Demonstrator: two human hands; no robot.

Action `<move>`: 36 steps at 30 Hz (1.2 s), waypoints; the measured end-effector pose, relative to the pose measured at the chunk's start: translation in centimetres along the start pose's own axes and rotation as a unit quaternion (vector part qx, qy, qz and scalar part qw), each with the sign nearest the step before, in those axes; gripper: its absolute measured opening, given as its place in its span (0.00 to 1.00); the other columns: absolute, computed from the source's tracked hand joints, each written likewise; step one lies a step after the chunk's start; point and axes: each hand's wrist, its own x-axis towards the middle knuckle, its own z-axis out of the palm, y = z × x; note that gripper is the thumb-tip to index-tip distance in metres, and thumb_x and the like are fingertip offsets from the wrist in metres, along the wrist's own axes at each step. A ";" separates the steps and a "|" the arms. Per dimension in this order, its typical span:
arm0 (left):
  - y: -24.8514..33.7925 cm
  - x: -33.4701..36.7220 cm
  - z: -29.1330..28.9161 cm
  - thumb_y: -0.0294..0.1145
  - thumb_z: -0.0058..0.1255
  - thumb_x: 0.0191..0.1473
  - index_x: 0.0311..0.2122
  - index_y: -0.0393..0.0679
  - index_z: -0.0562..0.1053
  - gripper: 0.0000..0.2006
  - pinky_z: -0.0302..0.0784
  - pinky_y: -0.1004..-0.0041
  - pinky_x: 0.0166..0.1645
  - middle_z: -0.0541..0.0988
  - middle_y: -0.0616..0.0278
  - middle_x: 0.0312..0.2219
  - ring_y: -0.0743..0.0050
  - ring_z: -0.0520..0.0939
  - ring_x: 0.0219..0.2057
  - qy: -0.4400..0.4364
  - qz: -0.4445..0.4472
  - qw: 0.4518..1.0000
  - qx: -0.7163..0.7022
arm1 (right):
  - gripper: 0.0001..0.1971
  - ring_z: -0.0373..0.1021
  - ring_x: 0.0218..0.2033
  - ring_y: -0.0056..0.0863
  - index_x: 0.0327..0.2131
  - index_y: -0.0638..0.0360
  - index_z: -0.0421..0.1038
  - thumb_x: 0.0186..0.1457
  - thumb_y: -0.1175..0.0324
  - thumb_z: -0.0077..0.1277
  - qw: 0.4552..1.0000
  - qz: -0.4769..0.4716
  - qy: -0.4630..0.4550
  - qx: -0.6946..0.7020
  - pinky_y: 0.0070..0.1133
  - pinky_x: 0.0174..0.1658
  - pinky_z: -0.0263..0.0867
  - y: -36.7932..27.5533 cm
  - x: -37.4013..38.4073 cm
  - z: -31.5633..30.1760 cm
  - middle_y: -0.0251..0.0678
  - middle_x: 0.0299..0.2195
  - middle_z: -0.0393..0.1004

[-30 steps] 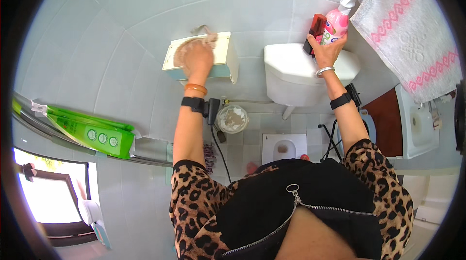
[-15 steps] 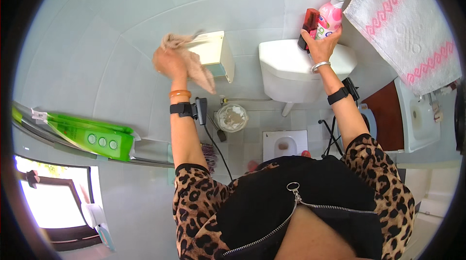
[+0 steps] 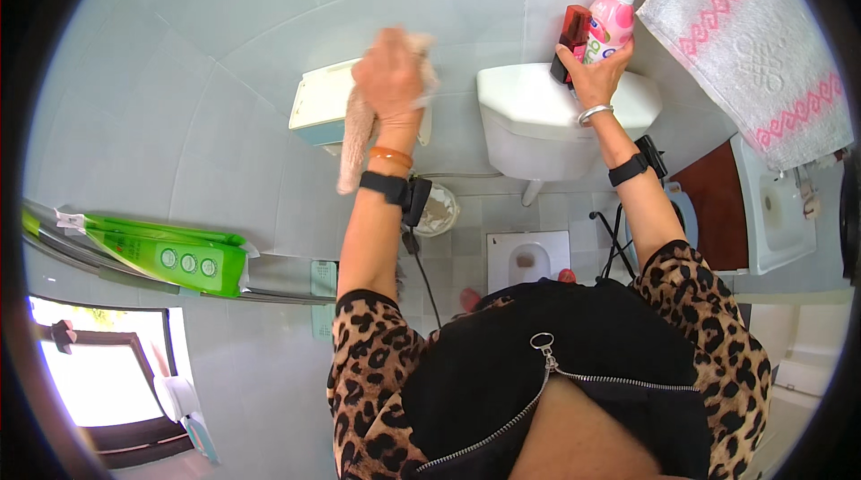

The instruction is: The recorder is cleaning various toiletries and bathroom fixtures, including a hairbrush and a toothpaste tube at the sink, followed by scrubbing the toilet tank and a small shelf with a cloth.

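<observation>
My left hand [image 3: 391, 81] is closed on a beige cloth [image 3: 357, 126], pressed over the right part of a white box [image 3: 321, 96] on the tiled wall. One end of the cloth hangs below the hand; motion blurs the fingers. On the lid of the white toilet tank [image 3: 529, 99], my right hand [image 3: 598, 77] grips two things side by side. One is a pink pump bottle [image 3: 613, 18] with a white pump head. The other is a narrow dark red bottle [image 3: 575, 27], left of it, near my thumb.
A white towel with pink trim [image 3: 744, 41] hangs at the upper right, above a white washbasin [image 3: 773, 211]. Below are a bin [image 3: 441, 209] and a squat toilet [image 3: 527, 251]. A green package [image 3: 170, 254] lies on a rail at left, above an open window [image 3: 94, 372].
My left hand and the cloth have swept rightward across the white box, from its left side to its right. My right hand stays on the two bottles.
</observation>
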 end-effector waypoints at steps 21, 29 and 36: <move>-3.2 -22.5 10.1 0.35 0.42 0.51 0.41 0.46 0.71 0.13 0.62 0.63 0.52 0.74 0.57 0.40 0.58 0.71 0.46 -0.508 0.193 0.831 0.115 | 0.54 0.55 0.49 0.47 0.52 0.71 0.41 0.26 0.56 0.65 1.000 -0.014 -0.005 0.001 0.32 0.53 0.52 1.7 0.2 0.6 0.56 0.47 0.54; -0.2 -16.9 3.0 0.32 0.42 0.48 0.37 0.43 0.72 0.11 0.67 0.62 0.44 0.76 0.57 0.34 0.57 0.75 0.37 -0.420 0.033 0.906 -0.035 | 0.54 0.55 0.50 0.47 0.53 0.70 0.41 0.26 0.56 0.66 1.000 -0.003 -0.010 0.001 0.32 0.53 0.52 1.0 0.1 0.5 0.55 0.47 0.54; 3.4 -8.5 -2.9 0.35 0.47 0.46 0.46 0.42 0.64 0.20 0.69 0.69 0.34 0.73 0.59 0.25 0.62 0.74 0.27 -0.349 -0.241 0.840 -0.339 | 0.54 0.54 0.50 0.42 0.53 0.72 0.41 0.28 0.58 0.67 0.999 -0.007 -0.019 0.036 0.29 0.54 0.51 0.6 0.3 0.2 0.52 0.49 0.52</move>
